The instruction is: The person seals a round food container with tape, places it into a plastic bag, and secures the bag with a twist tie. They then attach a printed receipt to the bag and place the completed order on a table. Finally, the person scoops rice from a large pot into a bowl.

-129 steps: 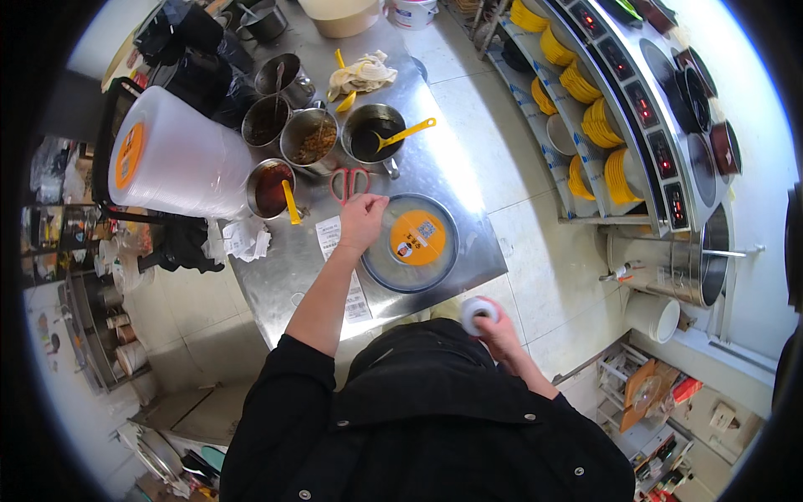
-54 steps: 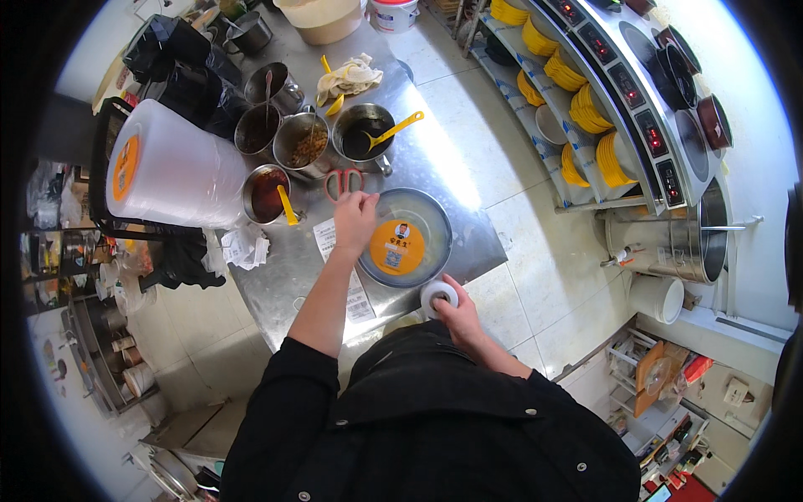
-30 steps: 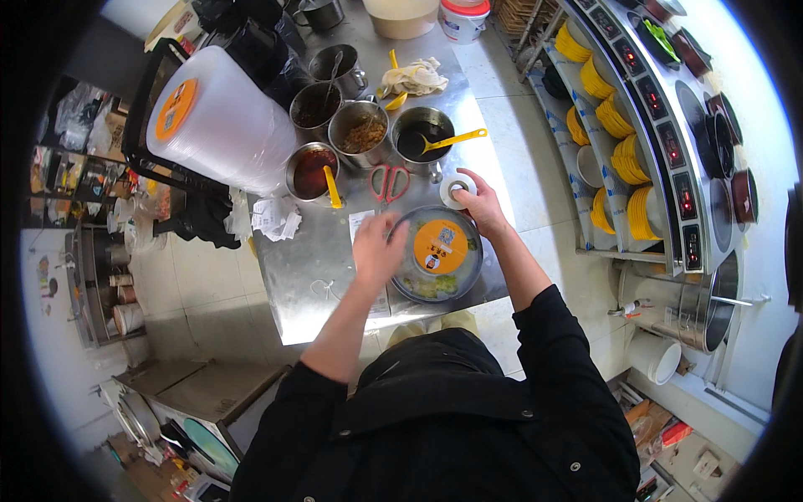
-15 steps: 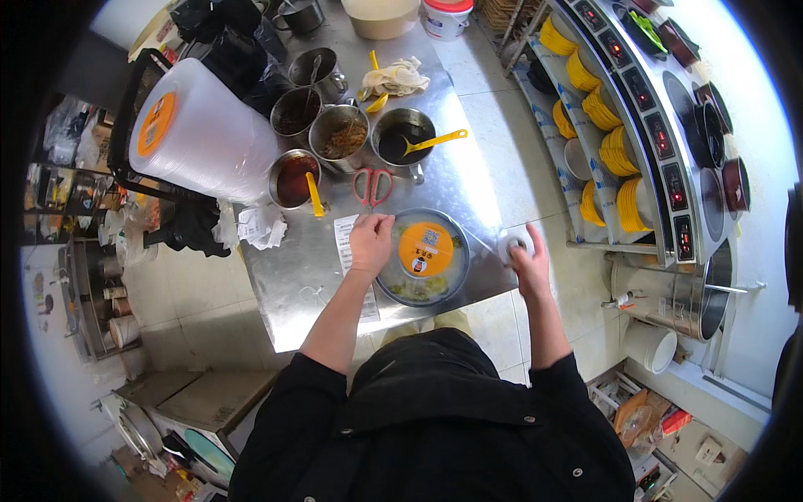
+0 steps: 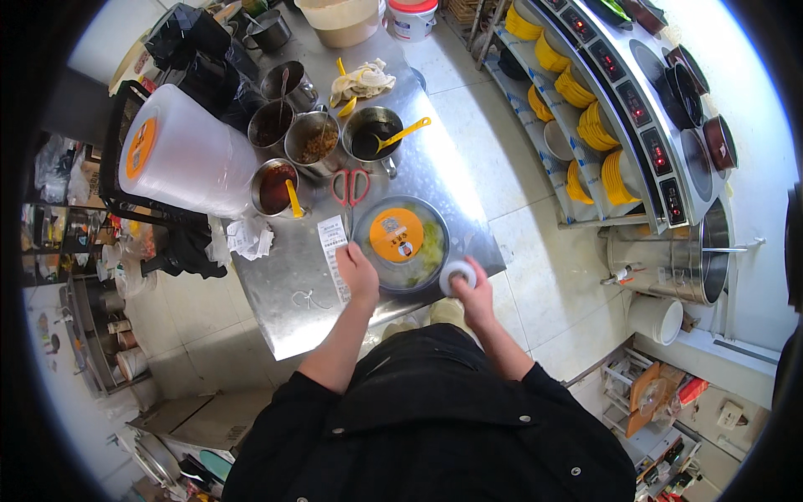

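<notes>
A round takeaway bowl (image 5: 422,272) with a clear lid stands near the front edge of the steel table. An orange round sticker (image 5: 396,235) is on its lid, and green food shows through. At the bowl's left rim, my left hand (image 5: 358,274) grips the side, its fingertips partly hidden. My right hand (image 5: 475,294) is closed on a white roll of tape (image 5: 457,277), close against the bowl's lower right rim. Left of the bowl lies a long printed paper slip (image 5: 334,251), partly under my left hand. Red-handled scissors (image 5: 350,189) lie just behind the bowl.
Several metal pots of sauces, one with a yellow ladle (image 5: 406,132), stand behind the scissors. A wrapped stack of clear lids (image 5: 188,146) stands at the left. A cloth (image 5: 363,82) lies farther back. Shelves of yellow-rimmed bowls (image 5: 595,127) are at the right.
My right hand has brought the tape roll in from the right, down to the bowl's rim. My left hand has slid lower along the left rim. The bowl has turned, with its sticker now farther left.
</notes>
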`<state>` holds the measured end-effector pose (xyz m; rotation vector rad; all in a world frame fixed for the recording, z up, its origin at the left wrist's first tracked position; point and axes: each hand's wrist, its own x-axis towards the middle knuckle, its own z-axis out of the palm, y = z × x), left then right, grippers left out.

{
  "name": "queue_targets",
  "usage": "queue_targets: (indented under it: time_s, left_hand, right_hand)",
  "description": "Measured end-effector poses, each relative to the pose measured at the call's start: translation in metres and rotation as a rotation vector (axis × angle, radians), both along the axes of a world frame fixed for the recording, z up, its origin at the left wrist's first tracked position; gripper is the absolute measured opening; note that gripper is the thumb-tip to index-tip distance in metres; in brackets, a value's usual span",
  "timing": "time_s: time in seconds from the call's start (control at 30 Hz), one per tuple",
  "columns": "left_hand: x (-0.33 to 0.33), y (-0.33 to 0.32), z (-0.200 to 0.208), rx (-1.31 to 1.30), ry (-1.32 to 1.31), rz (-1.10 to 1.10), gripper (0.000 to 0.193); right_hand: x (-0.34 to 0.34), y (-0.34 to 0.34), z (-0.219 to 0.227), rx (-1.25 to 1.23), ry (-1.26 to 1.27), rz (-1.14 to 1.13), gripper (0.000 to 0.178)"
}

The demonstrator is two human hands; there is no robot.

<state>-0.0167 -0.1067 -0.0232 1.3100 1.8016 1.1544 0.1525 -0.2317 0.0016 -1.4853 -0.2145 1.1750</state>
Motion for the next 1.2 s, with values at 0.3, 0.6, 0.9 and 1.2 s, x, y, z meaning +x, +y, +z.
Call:
queue_targets:
  time_s: [0.3,0.6,0.9,1.2]
  left_hand:
    - [0.019,-0.083,0.066,-0.899,-0.833,-0.463,0.024]
    - [-0.012,0.069,0.062,0.105,0.305,-0.549,0.019]
    - [-0.015,0.082,0.023,-0.053,0.064,-0.526,0.016]
    - [-0.010,0.065,0.016,-0.061,0.020,-0.321,0.017]
  right_hand:
    - [0.060,0.155,0.010,0.093,-0.202,0.222,0.055]
    - [0.028,0.197,0.022,0.120,-0.079,0.406,0.060]
    - [0.062,0.162,0.023,0.048,-0.198,0.284,0.082]
    - [0.023,-0.029,0.021,-0.024,-0.066,0.164,0.076]
